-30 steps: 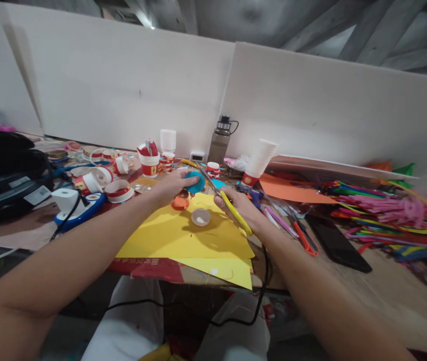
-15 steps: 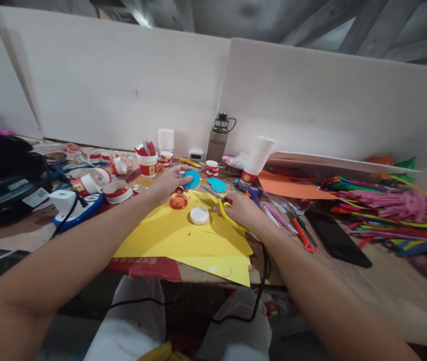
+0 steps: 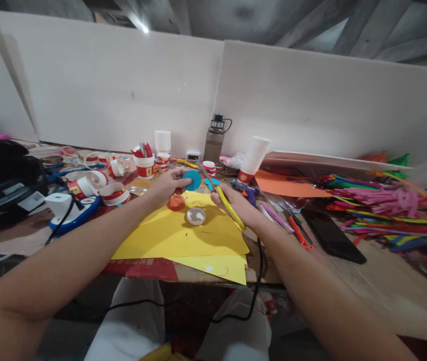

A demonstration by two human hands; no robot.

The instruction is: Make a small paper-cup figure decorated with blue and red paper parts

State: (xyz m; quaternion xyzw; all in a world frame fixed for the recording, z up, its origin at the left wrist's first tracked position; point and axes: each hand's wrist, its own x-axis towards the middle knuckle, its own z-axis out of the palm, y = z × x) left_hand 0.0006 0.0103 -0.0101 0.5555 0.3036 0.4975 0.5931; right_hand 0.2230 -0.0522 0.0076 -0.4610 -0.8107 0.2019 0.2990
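Pinched in the fingers of my left hand (image 3: 170, 183) is a round blue paper disc (image 3: 192, 181). My right hand (image 3: 233, 201) grips yellow-handled scissors (image 3: 229, 206), their blades pointing up and away, just right of the disc. Another blue paper piece (image 3: 210, 183) lies on the table behind the blades, partly hidden by them. Below my hands are yellow paper sheets (image 3: 175, 238). A white round cup base (image 3: 195, 216) and an orange disc (image 3: 176, 202) rest on the yellow paper.
Behind stand a water bottle (image 3: 214, 140), a stack of paper cups (image 3: 254, 158) and a cup of red pens (image 3: 144, 163). Cut cup rings (image 3: 113, 193) and a power strip (image 3: 74, 213) lie left. To the right are a phone (image 3: 333, 235), orange paper (image 3: 288, 184) and pipe cleaners (image 3: 394, 200).
The scissors have been raised, their blades now pointing more upward. My left hand still holds the blue disc, now facing the camera a little more. The view has shifted slightly.
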